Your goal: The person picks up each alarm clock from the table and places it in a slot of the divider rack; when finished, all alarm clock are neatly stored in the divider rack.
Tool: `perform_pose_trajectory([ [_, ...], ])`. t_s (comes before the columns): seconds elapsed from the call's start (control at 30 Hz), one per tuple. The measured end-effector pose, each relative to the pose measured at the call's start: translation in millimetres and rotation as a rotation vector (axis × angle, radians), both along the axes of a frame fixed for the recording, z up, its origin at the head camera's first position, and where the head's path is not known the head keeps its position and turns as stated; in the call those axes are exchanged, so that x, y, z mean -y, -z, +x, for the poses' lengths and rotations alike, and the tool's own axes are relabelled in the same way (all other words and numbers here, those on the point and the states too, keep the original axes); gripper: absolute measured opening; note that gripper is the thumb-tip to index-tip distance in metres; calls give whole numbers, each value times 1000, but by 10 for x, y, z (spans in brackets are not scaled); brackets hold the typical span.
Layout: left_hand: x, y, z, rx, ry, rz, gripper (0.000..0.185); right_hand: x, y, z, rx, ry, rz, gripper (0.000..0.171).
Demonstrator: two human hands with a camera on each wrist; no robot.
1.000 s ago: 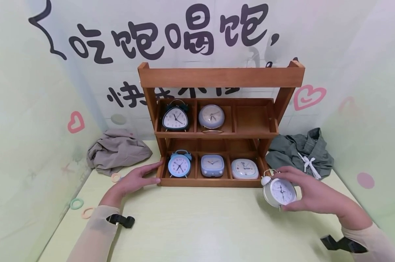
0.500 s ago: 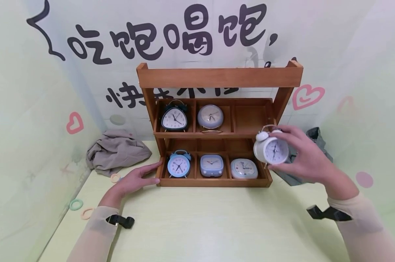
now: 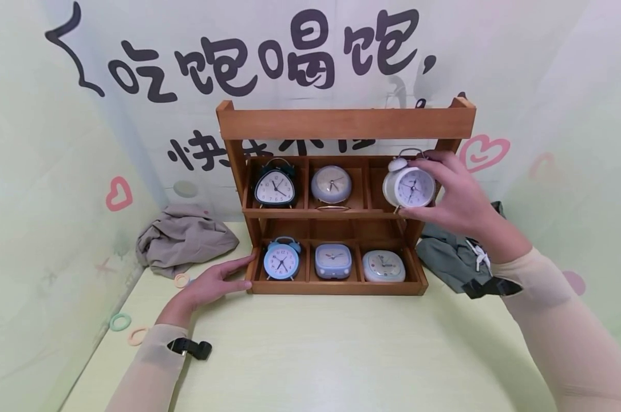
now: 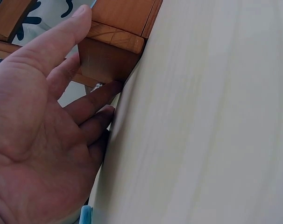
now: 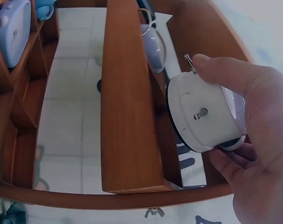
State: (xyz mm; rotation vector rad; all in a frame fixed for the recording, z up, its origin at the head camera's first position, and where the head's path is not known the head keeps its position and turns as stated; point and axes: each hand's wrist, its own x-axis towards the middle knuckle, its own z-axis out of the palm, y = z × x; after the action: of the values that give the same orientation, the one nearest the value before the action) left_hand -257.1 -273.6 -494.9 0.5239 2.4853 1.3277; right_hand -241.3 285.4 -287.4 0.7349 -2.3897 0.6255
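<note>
Now the right hand (image 3: 451, 197), fingers curled round the white clock (image 3: 408, 186), has lifted it from table height to the shelf's (image 3: 346, 123) empty upper-right compartment, nearly placed, while the left hand (image 3: 212, 283) stays flat-fingered against the shelf's base.

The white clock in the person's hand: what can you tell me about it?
The white clock is a round twin-bell alarm clock with a wire handle on top, a pale dial with dark hands, and winding keys on its smooth white back. The right hand grips it upright, dial facing outward, in front of the top right compartment of the shelf.
</note>
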Motion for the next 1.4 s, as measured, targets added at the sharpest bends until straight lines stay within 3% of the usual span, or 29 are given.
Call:
perform_pose_trajectory([
  [0.5,-1,-12,3,13,2,0,76,140,25,-308,33,67,78,89],
  [0.93,3,-8,3,12,6,-4,77,301,3,-370,168,154,133,81],
  [1.4,3,1,-4,2,6,-3,77,373,-33,-401,306,199,114,84],
])
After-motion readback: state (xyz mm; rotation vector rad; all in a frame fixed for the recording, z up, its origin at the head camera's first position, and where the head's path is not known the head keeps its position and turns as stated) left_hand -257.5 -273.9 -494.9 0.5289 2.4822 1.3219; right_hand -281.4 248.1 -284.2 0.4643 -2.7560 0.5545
